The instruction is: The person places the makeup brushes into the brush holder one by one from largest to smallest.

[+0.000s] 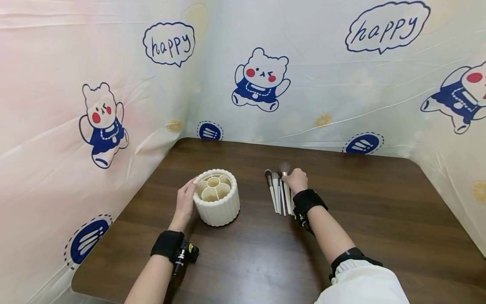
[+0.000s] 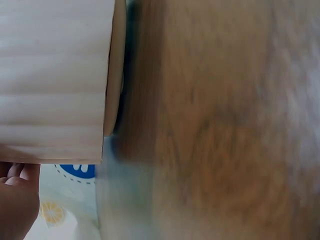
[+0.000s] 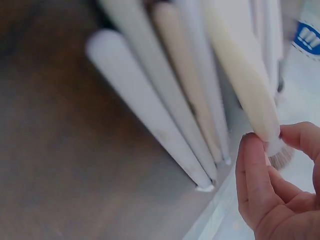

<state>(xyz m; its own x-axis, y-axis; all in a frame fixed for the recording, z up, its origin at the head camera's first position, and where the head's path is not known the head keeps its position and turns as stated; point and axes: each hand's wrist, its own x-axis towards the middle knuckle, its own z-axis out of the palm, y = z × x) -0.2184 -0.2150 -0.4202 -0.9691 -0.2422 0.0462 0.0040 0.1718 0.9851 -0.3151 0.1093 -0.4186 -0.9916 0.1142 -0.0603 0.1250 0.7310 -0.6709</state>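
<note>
A cream, ribbed round brush holder with a flower-shaped divider inside stands on the table. My left hand grips its left side near the scalloped rim; in the left wrist view, the fingers lie partly hidden behind the ribbed wall. My right hand is over a row of makeup brushes to the right of the holder. Between thumb and fingertips it pinches one pale-handled makeup brush near its bristles. Several other pale brush handles lie beside it.
The dark brown wooden table has rounded corners. A pale printed cloth with cartoon bears hangs around its back and sides. Both wrists carry black straps with small cameras.
</note>
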